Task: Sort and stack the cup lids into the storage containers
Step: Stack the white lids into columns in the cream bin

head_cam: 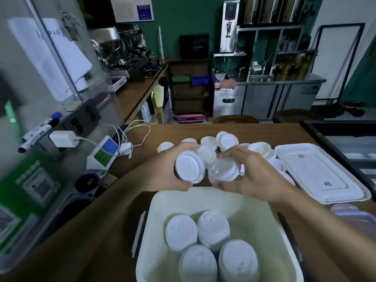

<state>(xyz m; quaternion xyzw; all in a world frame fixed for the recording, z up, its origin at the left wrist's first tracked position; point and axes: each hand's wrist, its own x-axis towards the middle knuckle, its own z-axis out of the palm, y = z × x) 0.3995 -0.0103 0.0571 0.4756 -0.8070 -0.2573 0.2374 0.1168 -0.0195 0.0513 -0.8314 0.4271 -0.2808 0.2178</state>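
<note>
My left hand (165,169) grips a short stack of white cup lids (190,166), held just beyond the far rim of the white storage container (154,210). My right hand (252,176) holds another small stack of lids (223,169), tilted, right beside the first stack. Inside the container stand several stacks of white lids (211,247). Behind my hands a loose pile of white lids (225,142) lies spread on the wooden table.
A white container cover (321,169) lies flat on the table at the right, and a clear lidded box (358,218) shows near the right edge. Chargers with white cables (130,139) and a small card stand (103,153) sit at the table's left.
</note>
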